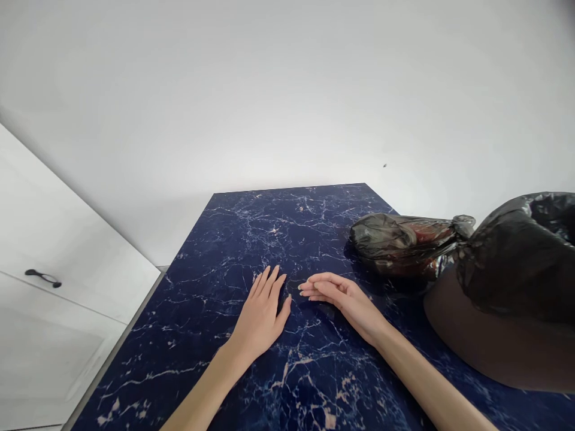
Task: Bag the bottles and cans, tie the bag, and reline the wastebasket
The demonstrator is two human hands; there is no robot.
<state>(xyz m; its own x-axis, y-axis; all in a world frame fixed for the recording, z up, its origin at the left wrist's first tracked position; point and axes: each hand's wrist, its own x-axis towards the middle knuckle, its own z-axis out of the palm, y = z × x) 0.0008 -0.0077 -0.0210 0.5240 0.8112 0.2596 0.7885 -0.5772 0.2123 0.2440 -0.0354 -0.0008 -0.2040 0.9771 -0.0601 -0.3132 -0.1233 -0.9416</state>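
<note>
My left hand (263,314) lies palm down on a dark blue marbled tabletop (274,239), its fingers stretched forward and the thumb apart. Nothing is in it. To its right, my right hand (344,299) rests on its side with the palm turned left and the fingers extended and loosely bent. I see nothing held there either. A small gap of tabletop separates the two hands. Just beyond the right hand lies a knotted black plastic bag (390,242) with something reddish-brown showing dimly through it; the contents cannot be made out.
At the right stands a round brown bin (489,347) lined with a black bag (516,263), touching the knotted bag. A white cabinet (81,239) with a black handle (43,278) is on the left. A white wall (278,90) rises behind the table's far edge.
</note>
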